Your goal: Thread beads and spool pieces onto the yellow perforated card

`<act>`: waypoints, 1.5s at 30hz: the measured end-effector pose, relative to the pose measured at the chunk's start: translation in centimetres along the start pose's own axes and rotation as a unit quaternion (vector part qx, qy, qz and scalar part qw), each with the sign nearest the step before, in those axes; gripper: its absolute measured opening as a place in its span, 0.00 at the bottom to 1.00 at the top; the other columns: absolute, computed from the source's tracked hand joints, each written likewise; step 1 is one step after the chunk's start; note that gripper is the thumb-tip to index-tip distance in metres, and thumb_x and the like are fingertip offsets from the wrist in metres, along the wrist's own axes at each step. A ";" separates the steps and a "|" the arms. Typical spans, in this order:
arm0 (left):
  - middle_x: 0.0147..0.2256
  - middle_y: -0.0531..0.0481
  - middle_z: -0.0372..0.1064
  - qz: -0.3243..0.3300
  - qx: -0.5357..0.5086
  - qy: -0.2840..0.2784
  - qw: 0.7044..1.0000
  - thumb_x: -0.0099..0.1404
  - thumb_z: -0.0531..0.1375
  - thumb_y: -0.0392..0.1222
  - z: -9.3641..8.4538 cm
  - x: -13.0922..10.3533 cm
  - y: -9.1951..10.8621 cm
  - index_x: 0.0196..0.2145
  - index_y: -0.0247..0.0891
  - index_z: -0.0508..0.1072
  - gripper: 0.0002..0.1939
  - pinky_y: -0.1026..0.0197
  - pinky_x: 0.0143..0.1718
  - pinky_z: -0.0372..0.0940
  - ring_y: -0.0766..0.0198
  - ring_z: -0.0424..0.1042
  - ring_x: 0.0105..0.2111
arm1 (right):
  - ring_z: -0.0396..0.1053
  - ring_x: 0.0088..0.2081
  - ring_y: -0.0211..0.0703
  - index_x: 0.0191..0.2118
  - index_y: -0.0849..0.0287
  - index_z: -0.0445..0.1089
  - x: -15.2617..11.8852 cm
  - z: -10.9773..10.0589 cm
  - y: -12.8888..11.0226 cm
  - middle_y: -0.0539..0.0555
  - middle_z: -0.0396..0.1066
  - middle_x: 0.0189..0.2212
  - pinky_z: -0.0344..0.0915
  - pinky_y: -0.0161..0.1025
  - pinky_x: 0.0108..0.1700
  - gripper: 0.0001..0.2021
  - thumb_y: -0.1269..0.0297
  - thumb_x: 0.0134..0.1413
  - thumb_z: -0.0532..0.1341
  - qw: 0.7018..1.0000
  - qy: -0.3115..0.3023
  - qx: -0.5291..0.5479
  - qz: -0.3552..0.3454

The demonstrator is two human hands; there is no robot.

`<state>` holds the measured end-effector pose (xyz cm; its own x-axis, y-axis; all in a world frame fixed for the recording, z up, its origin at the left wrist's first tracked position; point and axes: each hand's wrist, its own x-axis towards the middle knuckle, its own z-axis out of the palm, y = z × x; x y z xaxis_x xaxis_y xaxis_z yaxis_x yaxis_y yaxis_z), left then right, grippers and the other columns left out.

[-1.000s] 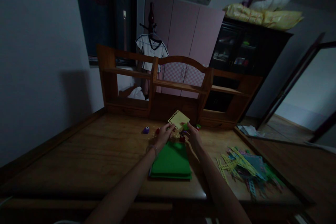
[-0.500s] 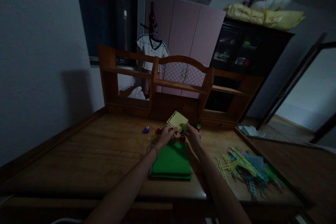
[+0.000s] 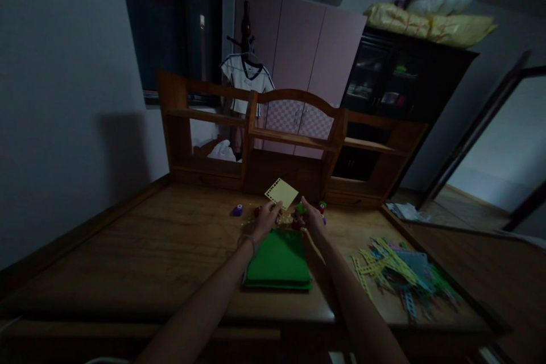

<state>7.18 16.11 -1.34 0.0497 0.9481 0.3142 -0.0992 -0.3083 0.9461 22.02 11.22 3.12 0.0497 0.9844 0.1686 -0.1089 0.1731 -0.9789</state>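
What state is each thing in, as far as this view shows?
Yellow paper: held in the left hand, holed along its edge
Green tool: in the right hand, clear of the paper; pressed or not, too dark to tell
Green stack: lying flat
Strips: heaped loosely, some holed
Purple tool: resting on the table
Shirt: hanging
Pink wardrobe: doors shut
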 end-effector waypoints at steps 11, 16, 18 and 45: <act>0.18 0.54 0.62 -0.010 -0.012 -0.019 1.000 0.56 0.56 0.57 0.2 0.1 -0.1 0.26 0.33 0.68 0.21 0.68 0.17 0.53 0.70 0.60 0.16 | 0.52 0.13 0.33 0.24 0.60 0.66 0.3 0.1 0.6 0.48 0.61 0.12 0.44 0.34 0.17 0.24 0.39 0.44 0.57 0.997 -0.057 0.018 0.042; 0.23 0.52 0.67 0.005 -0.014 -0.011 1.000 0.56 0.57 0.56 0.3 0.1 0.0 0.28 0.33 0.70 0.20 0.67 0.22 0.57 0.69 0.63 0.21 | 0.53 0.14 0.33 0.27 0.60 0.66 -0.1 0.3 0.3 0.47 0.60 0.14 0.45 0.34 0.19 0.23 0.41 0.43 0.59 0.998 -0.056 0.016 0.033; 0.24 0.51 0.68 0.004 -0.015 -0.017 1.000 0.56 0.57 0.55 0.4 0.0 0.2 0.29 0.33 0.71 0.19 0.67 0.22 0.57 0.68 0.64 0.21 | 0.53 0.14 0.33 0.27 0.60 0.67 -0.3 0.4 0.1 0.47 0.60 0.14 0.46 0.34 0.19 0.22 0.42 0.43 0.60 0.997 -0.064 0.012 0.032; 0.34 0.46 0.72 0.006 -0.031 -0.070 0.997 0.55 0.59 0.53 0.5 -0.3 1.1 0.35 0.33 0.74 0.19 0.61 0.39 0.61 0.59 0.68 0.37 | 0.56 0.18 0.34 0.27 0.58 0.68 -0.7 0.4 0.0 0.46 0.63 0.18 0.47 0.34 0.21 0.18 0.46 0.40 0.63 0.998 -0.063 0.007 0.017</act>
<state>7.55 15.44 -0.35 0.1856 0.9232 0.3365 -0.1618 -0.3091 0.9372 21.56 10.54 3.02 -0.0786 0.9855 0.1501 -0.1228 0.1398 -0.9825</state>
